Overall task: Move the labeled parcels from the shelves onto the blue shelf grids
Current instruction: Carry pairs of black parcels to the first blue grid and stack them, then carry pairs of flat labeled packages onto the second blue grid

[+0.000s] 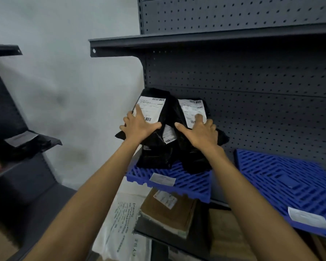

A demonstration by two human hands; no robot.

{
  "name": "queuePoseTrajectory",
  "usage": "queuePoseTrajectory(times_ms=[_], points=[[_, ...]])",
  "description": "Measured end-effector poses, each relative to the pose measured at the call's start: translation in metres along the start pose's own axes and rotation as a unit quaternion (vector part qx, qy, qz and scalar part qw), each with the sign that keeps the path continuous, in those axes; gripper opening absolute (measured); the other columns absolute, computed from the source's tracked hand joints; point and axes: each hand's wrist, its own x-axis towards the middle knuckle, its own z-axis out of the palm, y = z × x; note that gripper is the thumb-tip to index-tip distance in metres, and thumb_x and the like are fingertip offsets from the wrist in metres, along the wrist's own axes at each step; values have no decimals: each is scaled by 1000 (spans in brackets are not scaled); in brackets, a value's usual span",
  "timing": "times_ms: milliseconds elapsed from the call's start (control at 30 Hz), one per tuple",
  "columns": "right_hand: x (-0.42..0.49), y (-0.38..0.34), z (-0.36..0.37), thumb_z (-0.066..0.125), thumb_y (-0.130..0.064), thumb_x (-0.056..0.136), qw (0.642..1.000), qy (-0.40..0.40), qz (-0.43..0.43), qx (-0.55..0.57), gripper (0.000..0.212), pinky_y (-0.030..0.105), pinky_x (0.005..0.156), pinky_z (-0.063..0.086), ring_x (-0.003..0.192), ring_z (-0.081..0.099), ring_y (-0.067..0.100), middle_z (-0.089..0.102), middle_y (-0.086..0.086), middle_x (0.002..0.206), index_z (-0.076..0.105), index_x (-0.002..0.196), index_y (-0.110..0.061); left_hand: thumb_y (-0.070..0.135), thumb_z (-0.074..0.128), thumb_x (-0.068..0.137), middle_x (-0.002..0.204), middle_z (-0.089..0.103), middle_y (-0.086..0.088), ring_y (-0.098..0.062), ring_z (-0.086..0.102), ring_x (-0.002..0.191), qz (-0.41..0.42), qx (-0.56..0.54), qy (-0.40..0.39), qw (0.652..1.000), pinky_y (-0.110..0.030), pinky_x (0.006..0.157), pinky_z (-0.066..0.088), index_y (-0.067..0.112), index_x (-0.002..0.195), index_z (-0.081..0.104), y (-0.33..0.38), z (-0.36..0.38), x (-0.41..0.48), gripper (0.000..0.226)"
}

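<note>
Parcels in black wrap stand leaning against the pegboard at the back of the left blue grid (pixel 186 183): the left parcel (pixel 154 110) under the left hand (pixel 139 127), the right parcel (pixel 192 113) under the right hand (pixel 201 132). Both hands lie spread and flat on the labels, gripping nothing. Toward the shelf's right edge, a second blue grid (pixel 282 178) lies bare apart from a label at its front edge.

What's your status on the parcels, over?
Left hand and right hand pressed flat on black parcels. Parcels stand on left blue grid. Right blue grid free.
</note>
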Motion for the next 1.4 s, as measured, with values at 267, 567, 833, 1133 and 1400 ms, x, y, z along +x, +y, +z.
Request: queuePoseTrajectory(times_ms=[267, 567, 833, 1133, 1400], points=[[-4, 7, 19, 36, -69, 92, 999, 29, -7, -17, 79, 44, 110, 29, 138, 25, 37, 26, 20, 152, 27, 151, -17, 69, 61, 75, 154, 25, -13, -40, 30, 136, 58, -14, -85, 995, -55, 108, 23, 33, 151, 23, 9, 14, 19, 92], [-14, 13, 4, 47, -50, 97, 996, 37, -50, -69, 60, 46, 98, 45, 124, 46, 36, 45, 17, 139, 34, 145, -16, 62, 37, 95, 158, 26, -3, -35, 10, 147, 188, 37, -70, 979, -66, 111, -1, 35, 142, 43, 13, 22, 4, 55], [-47, 61, -36, 46, -43, 100, 979, 96, -98, -153, 48, 41, 89, 46, 115, 55, 33, 56, 11, 129, 41, 140, -17, 27, 55, 97, 134, 58, -10, -31, 46, 127, 367, 29, 2, 930, -42, 102, 42, 13, 136, 54, 56, 26, -39, 42], [-135, 198, -122, 46, -34, 102, 964, 65, -18, -256, 41, 44, 95, 45, 116, 52, 32, 55, 12, 128, 43, 136, -13, 22, 55, 97, 125, 59, -8, -30, 57, 112, 457, 34, -78, 885, -40, 81, 51, 17, 130, 57, 155, 66, -153, 34], [-258, 329, -225, 51, -34, 97, 951, 93, 103, -277, 38, 39, 91, 45, 119, 52, 31, 57, 11, 126, 49, 128, -13, 29, 56, 95, 124, 61, -4, -32, 60, 110, 518, 15, -132, 845, -43, 85, 50, 21, 121, 60, 274, 120, -315, 28]])
